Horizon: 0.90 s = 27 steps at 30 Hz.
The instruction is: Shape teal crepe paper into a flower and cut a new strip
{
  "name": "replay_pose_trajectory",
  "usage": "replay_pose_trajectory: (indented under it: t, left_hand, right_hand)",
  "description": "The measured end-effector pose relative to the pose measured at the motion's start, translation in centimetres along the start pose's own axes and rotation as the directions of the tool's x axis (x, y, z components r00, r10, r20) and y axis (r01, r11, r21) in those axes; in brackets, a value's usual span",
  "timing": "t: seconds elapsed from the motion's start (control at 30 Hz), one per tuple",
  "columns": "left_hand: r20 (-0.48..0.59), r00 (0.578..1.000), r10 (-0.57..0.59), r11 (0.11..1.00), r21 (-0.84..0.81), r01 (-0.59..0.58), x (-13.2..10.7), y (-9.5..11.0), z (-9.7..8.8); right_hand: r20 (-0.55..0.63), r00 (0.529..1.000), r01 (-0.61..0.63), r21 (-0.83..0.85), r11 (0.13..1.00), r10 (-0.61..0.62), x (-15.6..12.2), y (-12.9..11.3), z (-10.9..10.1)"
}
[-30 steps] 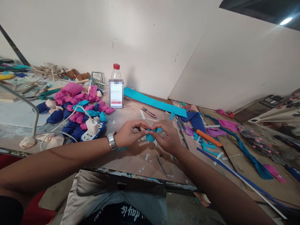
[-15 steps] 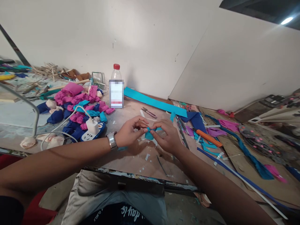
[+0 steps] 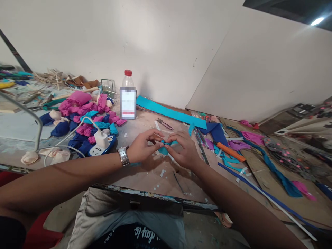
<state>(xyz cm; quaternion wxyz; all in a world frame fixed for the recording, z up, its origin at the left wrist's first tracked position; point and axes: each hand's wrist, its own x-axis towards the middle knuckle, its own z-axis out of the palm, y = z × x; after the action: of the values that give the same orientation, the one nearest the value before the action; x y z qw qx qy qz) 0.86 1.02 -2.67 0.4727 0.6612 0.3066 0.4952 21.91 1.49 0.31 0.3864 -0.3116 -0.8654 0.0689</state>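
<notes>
A small piece of teal crepe paper (image 3: 163,150) is pinched between my two hands above the table. My left hand (image 3: 144,146), with a metal watch (image 3: 123,156) on its wrist, grips the piece's left side with thumb and fingertips. From the right, my right hand (image 3: 184,149) holds the other side, its thumb close to the left thumb. The fingers hide much of the piece. Beyond the hands lie thread snips (image 3: 165,124) and a long turquoise paper strip (image 3: 171,113).
Pink, blue and turquoise crumpled paper pieces (image 3: 85,110) lie at left, by a power strip (image 3: 95,150) with a white charger (image 3: 101,139). A red-capped bottle (image 3: 128,81) stands behind a phone (image 3: 128,103). An orange utility knife (image 3: 230,152) lies right.
My fingertips have shifted slightly on the teal paper, which now shows less between the thumbs. Both hands stay in nearly the same place.
</notes>
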Motion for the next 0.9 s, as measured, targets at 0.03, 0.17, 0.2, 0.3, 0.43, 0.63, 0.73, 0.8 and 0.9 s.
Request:
replay_pose_trajectory:
  t: [0.03,0.17,0.2,0.3,0.43,0.63,0.73,0.8,0.9]
  left_hand:
    - [-0.001,1.000,0.002,1.000,-0.010,-0.002,0.01,-0.01,0.00]
    - [-0.002,1.000,0.011,0.999,-0.033,-0.011,0.01,-0.07,-0.03]
    - [0.003,1.000,0.007,0.999,-0.037,-0.007,0.00,-0.08,-0.04]
    - [0.017,1.000,-0.009,0.999,-0.036,0.009,-0.08,-0.05,-0.05]
    - [0.036,0.999,-0.008,0.999,-0.031,0.009,-0.19,0.01,-0.10]
    - [0.074,0.997,-0.006,0.997,-0.076,0.012,-0.20,-0.08,-0.05]
    - [0.094,0.995,-0.015,0.995,-0.096,0.024,-0.19,-0.02,0.05]
    - [0.103,0.994,-0.021,0.992,-0.120,0.034,-0.20,-0.01,0.11]
    - [0.127,0.991,-0.037,0.984,-0.166,0.058,-0.22,-0.04,0.14]
  right_hand:
    - [-0.001,1.000,0.004,0.001,1.000,-0.004,0.01,-0.01,-0.07]
    - [-0.011,1.000,0.014,-0.004,1.000,-0.014,0.03,0.13,-0.22]
    - [-0.007,1.000,0.011,-0.005,1.000,-0.011,0.03,0.20,-0.21]
    - [0.003,1.000,0.001,-0.015,1.000,-0.001,0.01,0.38,-0.12]
    - [-0.005,1.000,0.006,-0.035,0.999,-0.006,-0.03,0.48,-0.05]
    - [-0.026,0.999,0.030,-0.043,0.999,-0.031,0.03,0.48,-0.01]
    - [-0.011,0.998,0.061,-0.053,0.997,-0.062,0.07,0.36,-0.01]
    - [0.023,0.995,0.095,-0.061,0.994,-0.094,0.08,0.27,-0.01]
    - [0.057,0.990,0.129,-0.054,0.990,-0.125,0.06,0.21,0.03]
